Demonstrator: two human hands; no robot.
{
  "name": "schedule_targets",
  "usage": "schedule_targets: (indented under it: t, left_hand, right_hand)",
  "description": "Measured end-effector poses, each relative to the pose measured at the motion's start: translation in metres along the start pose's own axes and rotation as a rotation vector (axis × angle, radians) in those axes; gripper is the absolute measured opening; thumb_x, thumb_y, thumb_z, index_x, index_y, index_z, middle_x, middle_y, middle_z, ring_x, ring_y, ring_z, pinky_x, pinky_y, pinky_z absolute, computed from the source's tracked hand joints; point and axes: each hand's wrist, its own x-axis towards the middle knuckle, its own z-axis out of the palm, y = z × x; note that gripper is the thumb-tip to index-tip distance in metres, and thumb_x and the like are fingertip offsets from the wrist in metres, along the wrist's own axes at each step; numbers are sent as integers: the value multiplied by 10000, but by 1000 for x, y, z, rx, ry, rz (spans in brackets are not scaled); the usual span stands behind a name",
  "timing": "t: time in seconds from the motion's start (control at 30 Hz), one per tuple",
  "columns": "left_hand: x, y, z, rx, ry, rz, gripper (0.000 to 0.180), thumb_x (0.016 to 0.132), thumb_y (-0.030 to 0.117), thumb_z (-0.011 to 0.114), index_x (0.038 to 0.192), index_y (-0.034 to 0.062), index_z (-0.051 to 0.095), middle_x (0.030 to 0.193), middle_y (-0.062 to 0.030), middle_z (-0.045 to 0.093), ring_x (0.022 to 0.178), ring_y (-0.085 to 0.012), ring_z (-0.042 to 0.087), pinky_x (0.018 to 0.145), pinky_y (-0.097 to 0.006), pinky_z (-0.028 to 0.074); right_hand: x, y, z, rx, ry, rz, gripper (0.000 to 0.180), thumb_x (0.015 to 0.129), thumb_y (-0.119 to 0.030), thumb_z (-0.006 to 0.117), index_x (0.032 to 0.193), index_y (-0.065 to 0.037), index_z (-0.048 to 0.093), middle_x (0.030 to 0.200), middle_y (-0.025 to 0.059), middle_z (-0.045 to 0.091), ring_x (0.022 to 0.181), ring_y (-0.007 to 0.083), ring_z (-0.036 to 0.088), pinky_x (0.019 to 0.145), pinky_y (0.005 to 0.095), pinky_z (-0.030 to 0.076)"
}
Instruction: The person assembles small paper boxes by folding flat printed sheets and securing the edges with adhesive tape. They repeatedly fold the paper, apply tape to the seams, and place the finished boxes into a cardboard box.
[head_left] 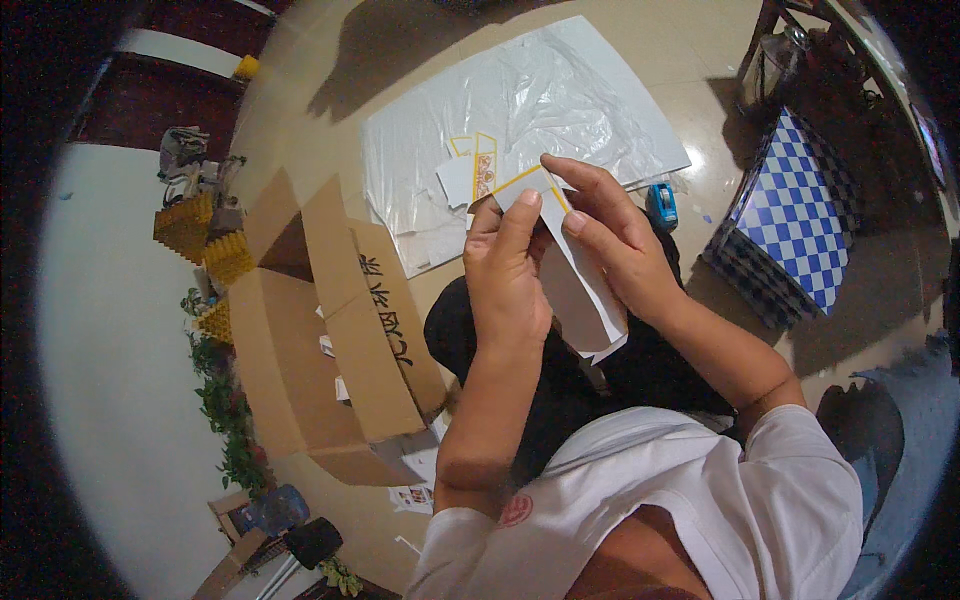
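Just off centre toward three o'clock, a folded white carton [575,297] gets a two-handed hold, likely to steady its yellow-edged end. The left hand [508,265] pinches it, thumb in front, other fingers curled behind; the right hand [632,243] has its fingers closed on the opposite edge. Bent forearms [735,355] slant up from six and four o'clock.

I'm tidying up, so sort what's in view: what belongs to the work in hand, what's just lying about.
Likely the work:
folded white card, in the left hand and right hand
yellow-edged card pieces
cardboard box with white pieces

Apparently lying about:
blue checkered stack
leafy plants
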Motion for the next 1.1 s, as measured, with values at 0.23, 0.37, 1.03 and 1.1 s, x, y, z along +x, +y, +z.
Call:
schedule_targets:
  t: [0.23,0.37,1.03,1.1]
  left_hand:
    - [14,15,-14,108,-2,-109,222,902,159,635,1059,2,635,1003,-76,662,883,-145,632,817,-298,515]
    - [26,22,-22,117,-43,-156,237,898,158,640,1072,-3,636,998,-82,664,880,-149,637,810,-293,516]
    - [99,-11,-66,397,214,83,173,864,96,663,1015,21,624,848,-11,640,657,-42,499,568,-201,358]
    - [99,-15,-63,441,228,68,178,863,101,666,1013,15,626,852,-15,642,658,-44,497,568,-200,356]
  right_hand:
    - [16,10,9,-31,39,-92,463,928,-118,545,1379,-85,446,1412,118,438,1302,218,413,1038,344,363]
    - [24,15,12,-29,52,-110,449,920,-119,561,1359,-85,474,1432,137,420,1343,238,374,1074,361,329]
    - [-45,282,-327,-502,677,872,348,892,-182,575,1236,-137,560,907,49,612,755,134,558,644,300,486]
    - [-58,306,-333,-475,674,920,358,892,-183,579,1248,-158,552,904,47,607,748,136,561,616,303,485]
